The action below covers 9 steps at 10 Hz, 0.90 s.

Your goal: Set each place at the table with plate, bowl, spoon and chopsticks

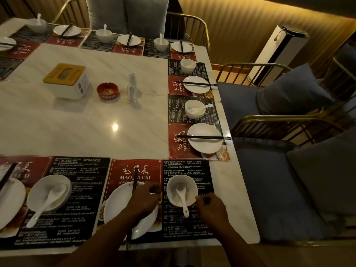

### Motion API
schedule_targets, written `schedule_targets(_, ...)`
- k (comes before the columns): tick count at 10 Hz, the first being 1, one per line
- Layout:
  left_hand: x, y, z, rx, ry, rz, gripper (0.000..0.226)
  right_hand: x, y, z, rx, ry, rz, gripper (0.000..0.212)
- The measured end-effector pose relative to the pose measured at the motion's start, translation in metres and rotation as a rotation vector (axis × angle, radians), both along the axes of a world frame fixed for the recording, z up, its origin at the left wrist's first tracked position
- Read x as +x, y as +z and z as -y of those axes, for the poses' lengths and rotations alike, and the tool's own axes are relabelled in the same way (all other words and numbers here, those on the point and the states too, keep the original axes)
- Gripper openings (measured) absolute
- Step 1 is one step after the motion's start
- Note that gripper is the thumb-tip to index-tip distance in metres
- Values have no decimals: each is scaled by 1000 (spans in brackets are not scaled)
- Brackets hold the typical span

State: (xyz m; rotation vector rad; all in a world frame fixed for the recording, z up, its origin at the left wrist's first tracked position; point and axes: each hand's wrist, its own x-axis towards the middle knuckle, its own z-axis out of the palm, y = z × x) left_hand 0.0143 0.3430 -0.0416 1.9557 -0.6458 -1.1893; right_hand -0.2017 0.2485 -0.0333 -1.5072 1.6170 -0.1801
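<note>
Fingers [156, 190] of the left hand [144, 201] curl at 3 o'clock on the plate [115, 207], probably to straighten it. The right hand [212, 211] curls just beside the bowl [172, 183], at its 4 o'clock. I cannot tell whether either hand grips.

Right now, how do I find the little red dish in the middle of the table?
Look at the middle of the big white table. Three things stand there in a row: a white box with a yellow top, a clear bottle, and between them the ashtray. It alone is red, round and low.
</note>
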Motion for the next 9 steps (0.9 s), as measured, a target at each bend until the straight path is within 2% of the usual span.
schedule_targets(2, -14, 7, 8, 4, -111, -10, 31, 6, -7, 16, -36, 147, -41, 11)
schedule_targets(5, -18, 14, 9, 13, -86, -3, 33, 5, -10, 21, -35, 169, -45, 5)
schedule_targets(7, -17, 16, 11, 29, -1, -68, 30, -2, -8, 31, -1, 259, -57, 12)
schedule_targets(9, -22, 31, 26, 3, 166, -1, 29, -21, 4, 66, 46, 350, -93, 12)
